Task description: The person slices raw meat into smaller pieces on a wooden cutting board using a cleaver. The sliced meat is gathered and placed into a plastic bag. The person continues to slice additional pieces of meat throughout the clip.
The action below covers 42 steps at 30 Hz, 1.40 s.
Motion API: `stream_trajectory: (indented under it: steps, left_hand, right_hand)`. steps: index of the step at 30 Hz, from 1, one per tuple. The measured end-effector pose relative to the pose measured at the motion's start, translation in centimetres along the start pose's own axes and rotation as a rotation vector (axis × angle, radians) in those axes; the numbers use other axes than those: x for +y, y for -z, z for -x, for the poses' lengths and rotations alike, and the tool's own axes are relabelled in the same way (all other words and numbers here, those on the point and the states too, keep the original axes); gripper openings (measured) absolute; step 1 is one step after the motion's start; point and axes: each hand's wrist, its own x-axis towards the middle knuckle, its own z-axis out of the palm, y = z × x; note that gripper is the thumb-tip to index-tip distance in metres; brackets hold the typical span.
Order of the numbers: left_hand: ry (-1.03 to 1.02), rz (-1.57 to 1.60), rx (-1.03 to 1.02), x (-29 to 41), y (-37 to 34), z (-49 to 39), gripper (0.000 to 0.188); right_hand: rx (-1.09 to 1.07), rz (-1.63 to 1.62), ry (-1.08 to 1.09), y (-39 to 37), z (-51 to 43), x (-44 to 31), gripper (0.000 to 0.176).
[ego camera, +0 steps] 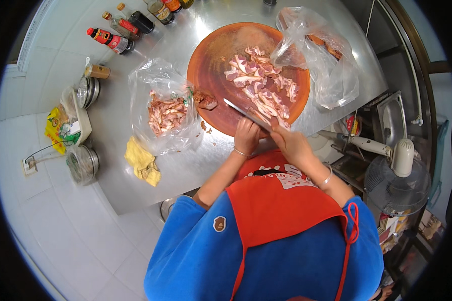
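Observation:
My right hand (290, 142) grips a knife (245, 113) whose blade slants up and left over the near edge of a round wooden cutting board (207, 64). Beside the blade, my left hand (247, 134) rests at the board's near edge with its fingers bent; whether it holds a piece of meat is hidden. Sliced meat (263, 82) with pale fat lies across the board's middle and right, reaching to the knife. A darker chunk of meat (205, 99) sits at the board's left edge. Left of it, a clear plastic bag (145, 81) holds cut meat pieces (167, 113).
Another plastic bag (337, 86) with meat overlaps the board's right edge. A yellow cloth (142, 160) lies on the metal table (188, 169) at near left. Sauce bottles (115, 41) stand at the back left. A fan (397, 177) is at the right.

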Motion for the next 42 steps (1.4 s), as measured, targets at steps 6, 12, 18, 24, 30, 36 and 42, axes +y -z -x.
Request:
stream_trajectory:
  steps: [6,12,18,24,30,36,42]
  left_hand:
    - [-0.062,0.054,0.052,-0.3,0.0,0.0,0.019]
    - [-0.003,0.077,-0.019,0.1,0.4,-0.3,0.02]
    - [0.0,0.082,-0.02,0.0,0.3,-0.2,0.028]
    - [-0.059,0.019,0.064,0.4,0.1,-0.6,0.025]
    - [0.003,0.03,0.012,0.0,0.3,-0.1,0.023]
    - [-0.009,0.04,0.031,0.1,0.3,0.0,0.022]
    - [-0.024,0.072,0.04,0.0,0.1,-0.3,0.026]
  right_hand:
    - [-0.026,0.089,-0.116,2.8,6.3,0.0,0.027]
    - [-0.043,0.129,-0.114,1.4,4.9,1.0,0.026]
    - [0.155,0.116,0.066,-3.0,-1.1,1.4,0.026]
    - [0.107,-0.106,0.174,-3.2,-5.8,2.5,0.031]
    - [0.103,-0.033,0.116,-0.5,-1.4,0.8,0.031]
    - [-0.053,0.079,-0.119,2.1,4.7,-0.1,0.026]
    - [-0.079,0.107,-0.105,1.9,4.4,0.9,0.024]
